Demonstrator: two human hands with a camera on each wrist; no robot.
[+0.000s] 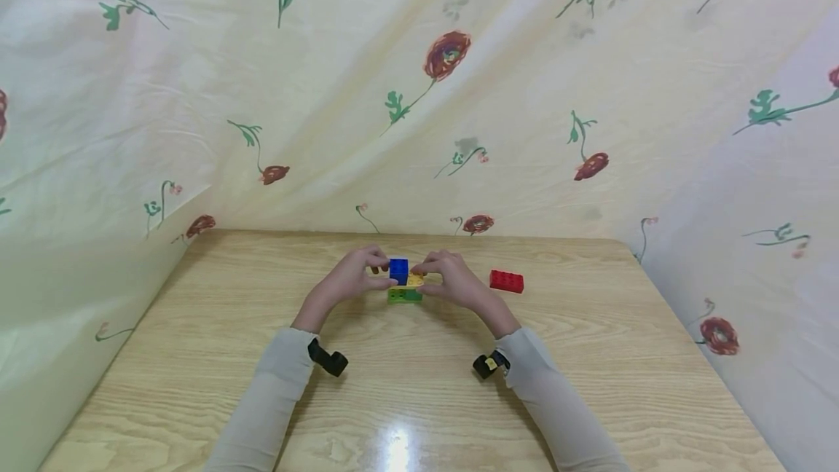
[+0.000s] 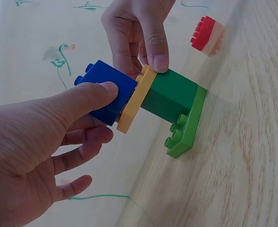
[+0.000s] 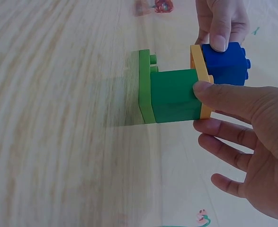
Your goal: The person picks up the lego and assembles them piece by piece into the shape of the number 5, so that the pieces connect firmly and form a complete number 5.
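Note:
A small stack of toy bricks stands on the table. At its base is a thin light green brick [image 2: 188,135], with a dark green brick [image 3: 174,96] on one end. Across the dark green one lies a thin yellow brick [image 2: 137,99], its other end overhanging the base. My left hand [image 1: 347,274] pinches a blue brick [image 1: 398,271] between thumb and fingers, on the yellow brick's overhanging end; whether it is fully seated I cannot tell. With thumb and fingertips my right hand [image 1: 457,282] holds the yellow brick's other end, above the dark green brick.
A red brick [image 1: 507,281] lies on the wooden table [image 1: 406,384], to the right of my right hand. Flower-patterned cloth [image 1: 328,93] hangs behind the table and along both sides.

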